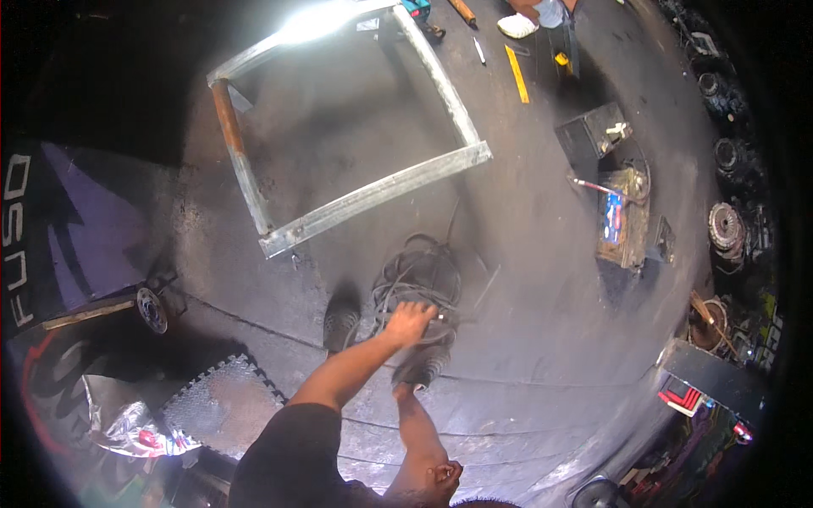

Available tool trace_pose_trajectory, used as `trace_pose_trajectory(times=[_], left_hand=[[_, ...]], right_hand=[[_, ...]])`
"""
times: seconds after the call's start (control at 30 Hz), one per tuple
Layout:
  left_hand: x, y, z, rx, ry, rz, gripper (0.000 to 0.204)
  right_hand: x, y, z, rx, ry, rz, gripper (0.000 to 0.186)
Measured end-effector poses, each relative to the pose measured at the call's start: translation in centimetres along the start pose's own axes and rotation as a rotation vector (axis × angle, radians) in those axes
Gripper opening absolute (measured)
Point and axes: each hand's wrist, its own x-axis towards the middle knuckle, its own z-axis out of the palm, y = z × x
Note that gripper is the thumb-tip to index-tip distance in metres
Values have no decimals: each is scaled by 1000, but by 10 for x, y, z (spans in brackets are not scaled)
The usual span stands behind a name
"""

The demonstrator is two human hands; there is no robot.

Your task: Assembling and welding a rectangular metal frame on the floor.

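Note:
A coil of dark cable (415, 275) lies on the floor close to my shoes. My left hand (412, 323) reaches down over the near part of the coil, its fingers closed round the cable. A short light-coloured piece shows beside the fingertips, too small to name. Near my bent knee, low in the picture, is my right hand (444, 479). Its fingers are curled in, and anything inside them is hidden. Beyond the coil a rectangular metal frame (373, 199) lies on the floor, one side partly rusty brown.
At right stand an open dark case (593, 135) and a worn box (631, 229) with a blue-and-red packet. A yellow ruler (517, 74) lies near another person's white shoe (517, 26). A patterned mat (224, 405) is at left. Metal discs (726, 227) line the right side.

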Motion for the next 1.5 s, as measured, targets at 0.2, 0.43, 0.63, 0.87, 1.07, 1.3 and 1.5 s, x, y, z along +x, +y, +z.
trace_pose_trajectory(times=[0.2, 0.43, 0.63, 0.87, 1.07, 1.3, 1.5], left_hand=[[6, 7, 23, 88, 58, -96, 41], [-44, 76, -14, 133, -36, -71, 47], [-62, 115, -12, 110, -96, -171, 46], [-44, 141, 3, 46, -97, -243, 46], [-31, 160, 9, -23, -86, -237, 50], [-25, 152, 0, -10, -192, -280, 50], [-19, 129, -6, -43, -209, -357, 56]], right_hand=[[-14, 14, 9, 111, 64, 30, 61], [-17, 8, 33, 289, 134, 42, 63], [-13, 2, 16, 269, 78, -30, 59], [-18, 2, -5, 260, 125, -146, 44], [-20, 9, -17, 309, 87, -83, 43], [-28, 20, -22, 302, 77, -29, 41], [-32, 8, -14, 313, 95, 47, 40]])
